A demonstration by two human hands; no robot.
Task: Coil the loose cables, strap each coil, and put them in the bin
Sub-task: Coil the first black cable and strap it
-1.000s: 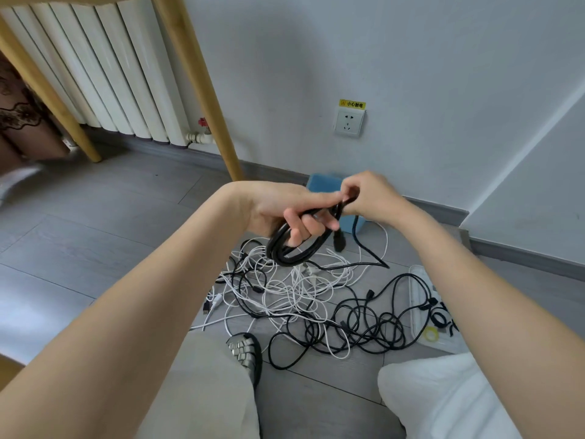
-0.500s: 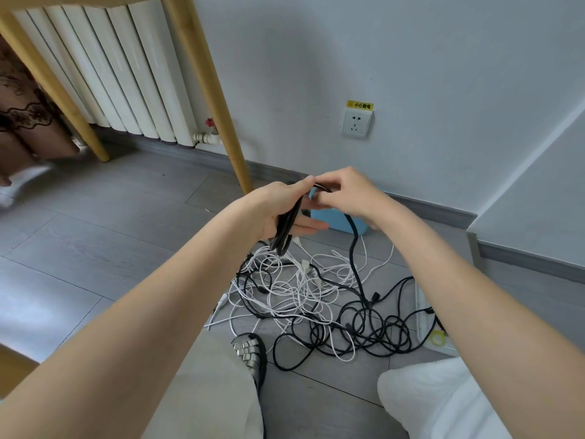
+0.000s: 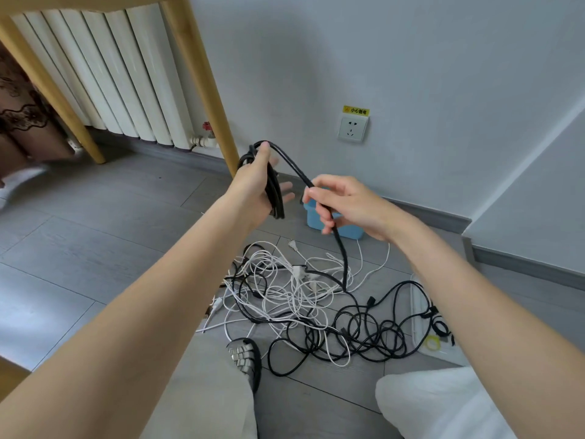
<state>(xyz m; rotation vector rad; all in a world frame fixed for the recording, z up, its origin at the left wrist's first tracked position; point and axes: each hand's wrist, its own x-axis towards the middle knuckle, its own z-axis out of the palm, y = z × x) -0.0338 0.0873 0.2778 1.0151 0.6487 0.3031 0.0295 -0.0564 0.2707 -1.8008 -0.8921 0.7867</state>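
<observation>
Below, tangled cables (image 3: 304, 299) fronting blue bin (image 3: 348, 231).

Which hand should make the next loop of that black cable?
Probably the right hand. It pinches the black cable on the free run that leads down to the cable pile on the floor. The left hand is busy: it grips the coil already wound.

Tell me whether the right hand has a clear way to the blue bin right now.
Probably yes: the blue bin sits just beyond the right hand with nothing between, but that hand pinches the black cable, so it isn't free.
</observation>
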